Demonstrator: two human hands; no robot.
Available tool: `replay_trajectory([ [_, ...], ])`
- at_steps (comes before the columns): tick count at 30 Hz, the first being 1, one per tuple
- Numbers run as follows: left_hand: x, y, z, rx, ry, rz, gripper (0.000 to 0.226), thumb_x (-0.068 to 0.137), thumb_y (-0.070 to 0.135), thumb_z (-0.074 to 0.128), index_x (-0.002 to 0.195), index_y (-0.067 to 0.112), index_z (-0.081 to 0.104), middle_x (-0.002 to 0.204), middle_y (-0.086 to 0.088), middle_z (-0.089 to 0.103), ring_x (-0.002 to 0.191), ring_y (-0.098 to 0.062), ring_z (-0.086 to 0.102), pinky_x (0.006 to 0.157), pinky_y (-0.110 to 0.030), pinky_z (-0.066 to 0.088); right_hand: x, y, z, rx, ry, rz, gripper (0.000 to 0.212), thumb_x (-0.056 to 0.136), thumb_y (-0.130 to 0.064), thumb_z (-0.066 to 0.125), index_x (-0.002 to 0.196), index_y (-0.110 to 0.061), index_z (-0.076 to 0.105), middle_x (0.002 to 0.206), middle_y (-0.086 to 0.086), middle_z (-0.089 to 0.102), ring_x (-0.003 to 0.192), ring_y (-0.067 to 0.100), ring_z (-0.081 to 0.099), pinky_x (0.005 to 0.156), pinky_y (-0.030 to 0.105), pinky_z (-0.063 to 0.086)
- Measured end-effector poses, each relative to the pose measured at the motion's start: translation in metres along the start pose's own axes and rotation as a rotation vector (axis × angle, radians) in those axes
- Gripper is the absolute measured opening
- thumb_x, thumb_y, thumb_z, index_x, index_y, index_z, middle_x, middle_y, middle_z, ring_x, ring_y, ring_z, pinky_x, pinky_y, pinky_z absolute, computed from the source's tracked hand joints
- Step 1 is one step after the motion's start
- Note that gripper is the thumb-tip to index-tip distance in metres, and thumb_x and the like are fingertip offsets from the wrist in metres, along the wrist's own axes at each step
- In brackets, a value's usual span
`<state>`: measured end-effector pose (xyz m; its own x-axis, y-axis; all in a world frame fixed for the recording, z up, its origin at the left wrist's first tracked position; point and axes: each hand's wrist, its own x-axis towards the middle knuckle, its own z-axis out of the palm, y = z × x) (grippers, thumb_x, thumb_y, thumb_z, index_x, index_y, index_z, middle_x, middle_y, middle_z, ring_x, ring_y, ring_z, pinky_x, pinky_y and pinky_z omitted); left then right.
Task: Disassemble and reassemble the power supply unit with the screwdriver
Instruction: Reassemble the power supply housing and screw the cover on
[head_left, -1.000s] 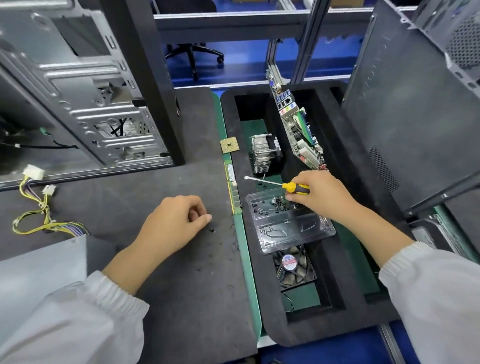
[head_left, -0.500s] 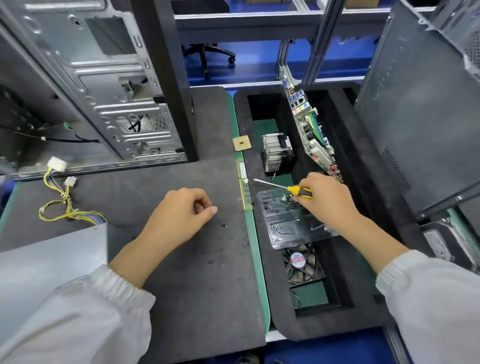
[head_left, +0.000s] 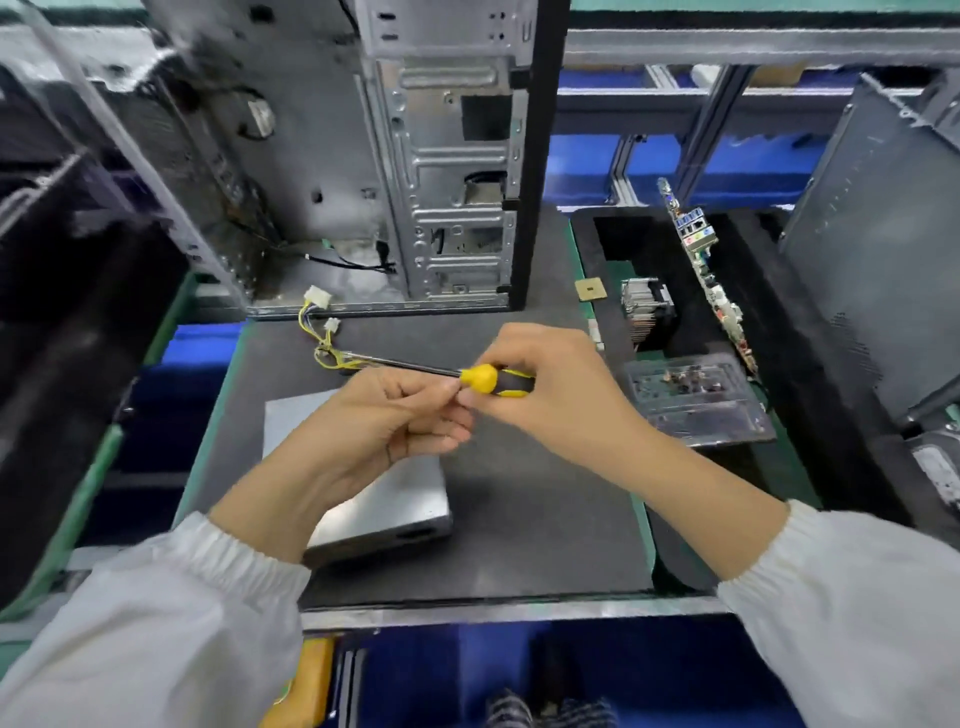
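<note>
The grey metal power supply unit lies on the dark mat in front of me, its yellow cable bundle running toward the open computer case. My right hand grips the yellow and black screwdriver, whose shaft points left above the unit. My left hand is raised to meet it, fingertips curled at the handle's yellow end; whether they pinch a screw is hidden. Both hands hover above the unit's far right part.
An open computer case stands at the back of the mat. To the right, a black foam tray holds a clear plastic screw box, a heatsink, a motherboard on edge and a CPU chip. A side panel leans far right.
My right hand left the screw box and carried the screwdriver left over the power supply. My left hand rose from the mat to meet it. The view shifted left.
</note>
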<state>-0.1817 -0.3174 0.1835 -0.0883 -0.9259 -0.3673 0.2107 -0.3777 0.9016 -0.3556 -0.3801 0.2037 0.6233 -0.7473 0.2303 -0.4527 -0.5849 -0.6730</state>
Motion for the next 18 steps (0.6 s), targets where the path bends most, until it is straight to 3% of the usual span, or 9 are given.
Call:
replay_trajectory([
  [5,-0.065,-0.002,-0.061,-0.021,0.036,-0.019,0.018,0.073,0.026,0.065,0.073,0.016,0.081,0.073,-0.002,0.074,0.061,-0.005,0.069,0.057,-0.014,0.053,-0.001,-0.066,0.055,0.037,-0.001,-0.086,0.009,0.079,-0.023,0.075,0.076,-0.016,0.071,0.071,-0.005,0.055,0.067,0.017,0.053,0.060,0.044,0.047],
  [11,-0.107,-0.022,-0.108,0.018,0.113,0.129,0.012,0.074,0.026,0.070,0.077,0.020,0.080,0.073,0.000,0.073,0.062,-0.006,0.066,0.057,-0.015,0.052,0.007,-0.106,0.095,0.025,-0.101,-0.101,0.014,0.082,-0.021,0.071,0.074,-0.009,0.070,0.071,0.003,0.055,0.067,0.020,0.049,0.065,0.049,0.045],
  [13,-0.113,-0.037,-0.119,0.114,0.208,0.270,0.009,0.076,0.026,0.073,0.079,0.023,0.081,0.075,-0.002,0.074,0.067,-0.009,0.067,0.062,-0.018,0.053,0.007,-0.107,0.092,0.029,-0.207,-0.046,0.012,0.082,-0.027,0.071,0.089,-0.017,0.073,0.079,-0.003,0.061,0.073,0.015,0.055,0.076,0.046,0.048],
  [15,-0.116,-0.059,-0.127,0.344,0.349,0.482,0.009,0.078,0.019,0.077,0.081,0.027,0.080,0.078,-0.004,0.072,0.075,-0.013,0.066,0.073,-0.024,0.052,0.006,-0.104,0.078,-0.049,-0.350,0.054,0.024,0.080,-0.044,0.067,0.102,-0.034,0.066,0.089,-0.012,0.063,0.085,0.008,0.061,0.084,0.040,0.050],
  [18,-0.118,-0.093,-0.123,0.498,0.462,0.596,0.011,0.077,0.022,0.078,0.087,0.028,0.078,0.086,-0.004,0.057,0.090,-0.019,0.055,0.083,-0.021,0.042,0.003,-0.104,0.059,-0.252,-0.478,0.055,0.020,0.081,-0.055,0.056,0.095,-0.041,0.054,0.084,-0.019,0.058,0.081,0.011,0.058,0.079,0.042,0.050],
])
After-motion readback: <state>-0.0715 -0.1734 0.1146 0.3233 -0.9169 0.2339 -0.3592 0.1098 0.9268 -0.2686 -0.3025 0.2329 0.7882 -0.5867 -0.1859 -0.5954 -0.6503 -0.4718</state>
